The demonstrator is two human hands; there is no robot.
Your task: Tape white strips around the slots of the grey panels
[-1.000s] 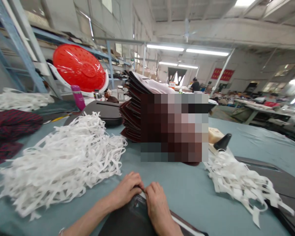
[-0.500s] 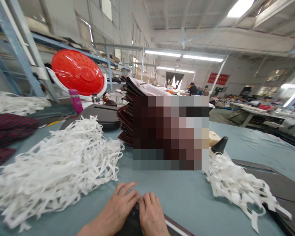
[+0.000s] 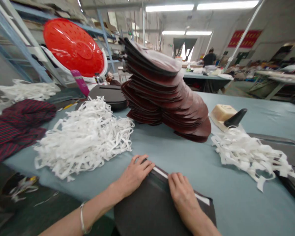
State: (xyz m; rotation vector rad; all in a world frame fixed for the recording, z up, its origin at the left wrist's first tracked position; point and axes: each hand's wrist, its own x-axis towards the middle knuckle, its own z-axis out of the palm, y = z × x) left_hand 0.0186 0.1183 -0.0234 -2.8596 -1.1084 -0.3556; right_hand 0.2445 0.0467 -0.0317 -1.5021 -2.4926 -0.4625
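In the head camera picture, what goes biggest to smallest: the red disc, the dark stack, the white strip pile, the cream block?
1. Dark stack and white strip pile: too alike to rank.
2. Red disc.
3. Cream block.

Colours noted: charcoal panel [image 3: 147, 209], white edge strip [image 3: 161, 173].
Maroon stack [image 3: 167, 95]; red-and-black striped cloth [image 3: 19, 127]; white ribbon heap [image 3: 83, 141]; grey-blue table cover [image 3: 236, 206].

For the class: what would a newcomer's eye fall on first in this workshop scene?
A tall, leaning stack of dark reddish-brown rounded panels rises mid-view on the blue-grey table. Behind it to the left, a large red perforated plastic disc stands out against the blue shelving. A heap of white strips lies on the table left of the stack.
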